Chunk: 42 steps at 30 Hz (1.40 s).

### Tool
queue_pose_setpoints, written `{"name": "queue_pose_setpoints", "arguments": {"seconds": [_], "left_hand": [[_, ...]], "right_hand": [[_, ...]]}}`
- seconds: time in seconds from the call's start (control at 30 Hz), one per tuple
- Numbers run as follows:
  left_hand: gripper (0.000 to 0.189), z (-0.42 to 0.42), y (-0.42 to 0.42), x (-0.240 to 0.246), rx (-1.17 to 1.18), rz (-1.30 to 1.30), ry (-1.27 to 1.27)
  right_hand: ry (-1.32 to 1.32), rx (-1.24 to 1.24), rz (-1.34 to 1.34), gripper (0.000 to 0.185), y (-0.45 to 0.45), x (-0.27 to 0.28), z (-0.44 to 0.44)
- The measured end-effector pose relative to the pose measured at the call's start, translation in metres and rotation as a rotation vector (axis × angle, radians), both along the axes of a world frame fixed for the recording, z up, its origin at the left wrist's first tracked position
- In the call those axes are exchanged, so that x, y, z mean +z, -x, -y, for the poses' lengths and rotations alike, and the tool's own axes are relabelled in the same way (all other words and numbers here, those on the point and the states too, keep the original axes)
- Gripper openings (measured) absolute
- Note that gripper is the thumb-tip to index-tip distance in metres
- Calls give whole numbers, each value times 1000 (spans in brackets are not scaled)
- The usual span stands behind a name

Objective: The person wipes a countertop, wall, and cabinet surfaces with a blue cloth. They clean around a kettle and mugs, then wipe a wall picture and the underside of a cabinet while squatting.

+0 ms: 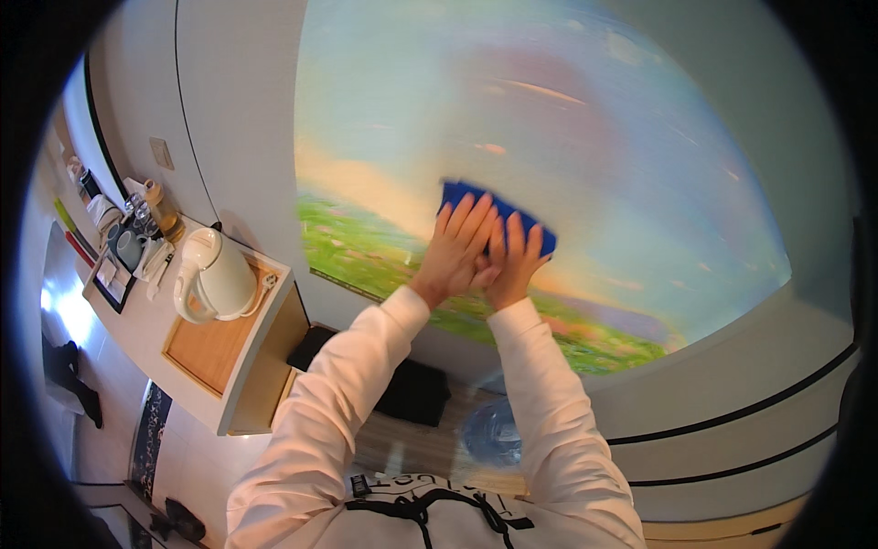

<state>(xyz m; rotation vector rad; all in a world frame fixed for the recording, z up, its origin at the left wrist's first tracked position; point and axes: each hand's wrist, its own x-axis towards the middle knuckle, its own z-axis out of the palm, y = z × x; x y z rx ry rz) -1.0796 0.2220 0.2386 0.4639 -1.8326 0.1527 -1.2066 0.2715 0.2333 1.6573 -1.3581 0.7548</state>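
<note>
Both hands are raised in front of me, side by side at a large landscape picture (384,110) on the wall. Under their fingers a folded blue cloth (511,206) lies against the picture's surface. My left hand (458,250) presses on the cloth's left part with its fingers stretched out. Close beside it, my right hand (514,264) holds the lower right part, and the thumbs meet or overlap between them. My palms hide part of the cloth's lower edge. The picture shows pale sky above a green flowered meadow.
To the left, a white electric kettle (219,274) stands on a wooden tray (212,350) on a cabinet. Behind it are cups (128,248) and an amber bottle (163,211). Below my arms are a black box-like item (413,392) and a clear plastic water jug (490,432).
</note>
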Motion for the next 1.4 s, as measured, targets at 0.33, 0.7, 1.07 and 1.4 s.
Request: {"name": "queue_pose_setpoints", "arguments": {"seconds": [0.33,0.7,1.07,1.4], "left_hand": [[77,39,-63,6,-65,-142,-109],[85,49,-126,-126,59,-93,-266],[81,83,-133,-113,36,-253,-202],[83,16,-105,-139,5,-177,-502]], "right_hand": [[95,46,-5,49,-72,29,48],[-286,100,-178,52,-136,-71,53],[-86,29,-255,45,-155,-59,88],[-510,-1,-378,50,-118,-78,41]]}}
